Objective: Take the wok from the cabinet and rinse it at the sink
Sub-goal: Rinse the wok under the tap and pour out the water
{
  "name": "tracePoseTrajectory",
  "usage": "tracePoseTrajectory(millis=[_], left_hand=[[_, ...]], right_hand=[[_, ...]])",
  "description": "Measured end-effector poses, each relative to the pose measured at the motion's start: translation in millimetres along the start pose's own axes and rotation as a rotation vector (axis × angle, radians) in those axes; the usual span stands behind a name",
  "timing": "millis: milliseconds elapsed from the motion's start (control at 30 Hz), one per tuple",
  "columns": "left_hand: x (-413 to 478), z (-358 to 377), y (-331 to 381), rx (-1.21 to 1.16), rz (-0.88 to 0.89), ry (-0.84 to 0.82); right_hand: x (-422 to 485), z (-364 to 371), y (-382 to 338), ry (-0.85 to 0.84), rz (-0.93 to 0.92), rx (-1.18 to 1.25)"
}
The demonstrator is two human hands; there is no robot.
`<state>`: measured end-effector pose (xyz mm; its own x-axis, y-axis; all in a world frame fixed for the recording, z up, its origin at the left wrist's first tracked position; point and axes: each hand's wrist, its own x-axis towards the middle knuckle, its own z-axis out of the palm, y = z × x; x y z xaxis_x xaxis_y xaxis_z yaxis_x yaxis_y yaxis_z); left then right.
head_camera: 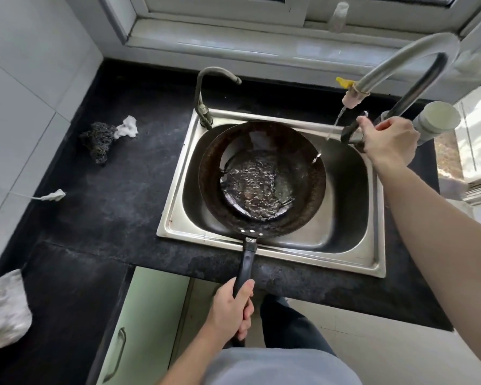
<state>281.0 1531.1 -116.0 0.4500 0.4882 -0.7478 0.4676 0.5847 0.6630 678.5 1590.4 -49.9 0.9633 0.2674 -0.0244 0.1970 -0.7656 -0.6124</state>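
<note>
Black countertop [117,195] on my left carries a steel scourer [99,140] and a white rag [128,127]. My left hand [231,309] is clenched around the handle of the wok [261,180], which sits in the steel sink [372,245] with water pooled inside. My right hand [389,143] grips the faucet lever [351,136], and water runs from the spout [353,98].

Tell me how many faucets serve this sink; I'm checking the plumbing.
2: a small gooseneck faucet at the sink's back-left corner, dry, and a large hose faucet at the back right, running.

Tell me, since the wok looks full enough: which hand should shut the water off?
Right hand: it already grips the faucet base. The left hand holds the wok handle.
</note>
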Motion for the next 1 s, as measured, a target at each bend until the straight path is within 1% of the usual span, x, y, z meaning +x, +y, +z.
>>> tracePoseTrajectory(millis=[67,133,200,300,467,600,700,800,900,1000], left_hand=[[-0.3,0.4,-0.7,-0.006,0.005,0.002],[-0.5,0.4,-1.3,-0.005,0.014,-0.001],[0.1,0.0,-2.3,0.000,0.019,-0.003],[0.2,-1.4,-2.9,-0.005,0.026,-0.012],[-0.4,-2.5,-2.6,-0.025,0.035,-0.039],[-0.8,-3.6,-3.8,-0.042,0.040,-0.040],[-2.9,-3.1,-1.5,-0.052,0.059,-0.034],[-4.8,-2.5,0.4,-0.070,0.071,-0.047],[-4.1,-3.6,0.6,-0.085,0.057,-0.050],[-3.4,-5.1,0.6,-0.073,0.058,-0.036]], right_hand=[[-2.2,0.2,2.8,-0.045,0.009,0.043],[-6.2,-0.7,8.1,-0.125,0.048,0.175],[-16.0,-4.7,16.7,-0.168,0.093,0.283],[-44.2,-7.2,39.4,-0.241,0.166,0.338],[-137.2,-3.4,65.4,-0.428,0.189,0.321],[-231.9,17.1,69.3,-0.688,0.234,0.410],[-273.8,39.6,72.8,-0.794,0.290,0.446],[-285.0,53.8,64.4,-0.903,0.388,0.474],[-285.1,65.3,53.9,-1.029,0.576,0.598],[-286.5,77.1,44.8,-1.048,0.712,0.756]])
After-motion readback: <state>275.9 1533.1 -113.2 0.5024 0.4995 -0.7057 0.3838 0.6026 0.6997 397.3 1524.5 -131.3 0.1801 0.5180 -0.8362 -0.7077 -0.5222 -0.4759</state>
